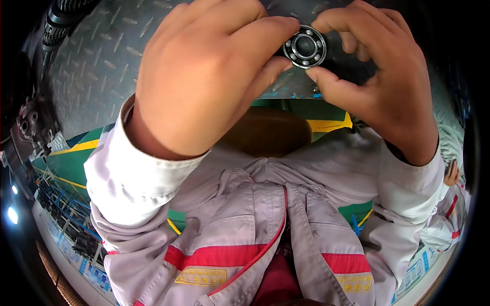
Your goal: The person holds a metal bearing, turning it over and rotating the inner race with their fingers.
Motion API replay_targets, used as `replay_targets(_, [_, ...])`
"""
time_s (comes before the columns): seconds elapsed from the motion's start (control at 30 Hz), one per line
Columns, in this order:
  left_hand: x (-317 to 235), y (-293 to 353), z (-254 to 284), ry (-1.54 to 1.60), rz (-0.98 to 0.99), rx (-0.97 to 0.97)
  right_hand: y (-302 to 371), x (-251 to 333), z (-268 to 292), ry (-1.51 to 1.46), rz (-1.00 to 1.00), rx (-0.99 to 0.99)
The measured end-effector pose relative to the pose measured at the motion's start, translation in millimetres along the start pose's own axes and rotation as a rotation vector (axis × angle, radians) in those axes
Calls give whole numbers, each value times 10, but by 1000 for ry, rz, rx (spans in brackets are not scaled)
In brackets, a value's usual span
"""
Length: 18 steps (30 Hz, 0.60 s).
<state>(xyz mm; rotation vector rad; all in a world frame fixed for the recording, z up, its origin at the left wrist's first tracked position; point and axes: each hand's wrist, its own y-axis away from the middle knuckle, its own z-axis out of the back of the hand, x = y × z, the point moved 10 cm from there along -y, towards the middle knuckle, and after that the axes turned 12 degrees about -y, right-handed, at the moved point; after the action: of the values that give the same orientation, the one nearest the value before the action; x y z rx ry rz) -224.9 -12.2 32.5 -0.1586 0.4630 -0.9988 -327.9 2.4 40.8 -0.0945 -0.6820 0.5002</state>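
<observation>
A round metal ball bearing is held up between my two hands, its open face with the steel balls toward me. My left hand pinches its left side between thumb and fingers. On the other side, my right hand has its thumb and forefinger at the bearing's right rim, the remaining fingers curled. The bearing is above a grey metal tabletop with a raised tread pattern.
A black ribbed tool or hose hangs at the upper left. Dark metal parts stand at the left edge. Below the table edge are a brown stool seat and a green floor with yellow lines. Another person's sleeve shows at the right.
</observation>
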Motion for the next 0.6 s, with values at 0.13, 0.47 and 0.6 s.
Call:
replay_targets(0.13, [9,14,-7,0,4,-8,-83,77,-75,248,-42,65])
replay_targets(0.47, [9,10,-13,1,-1,-13,40,-24,-46,96,-49,-78])
replay_targets(0.6, [4,41,3,-3,-2,6,-4,-34,3,200,-88,48])
